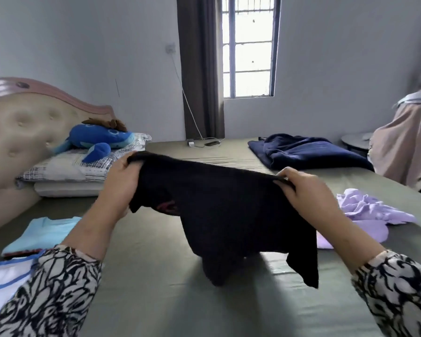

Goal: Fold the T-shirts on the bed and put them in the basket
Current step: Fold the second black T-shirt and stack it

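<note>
The left hand point(122, 181) and the right hand point(301, 188) each pinch the top edge of a black T-shirt point(229, 215), stretched between them above the bed point(156, 288), its lower end bunched on the sheet; to fold it well, I judge it should be laid flat first, hem smoothed, sleeves turned in evenly. Near left lies a light blue shirt point(44, 232); to the right a lilac garment point(370, 210) waits crumpled; farther off, a navy blanket point(309, 152). No basket is in view.
</note>
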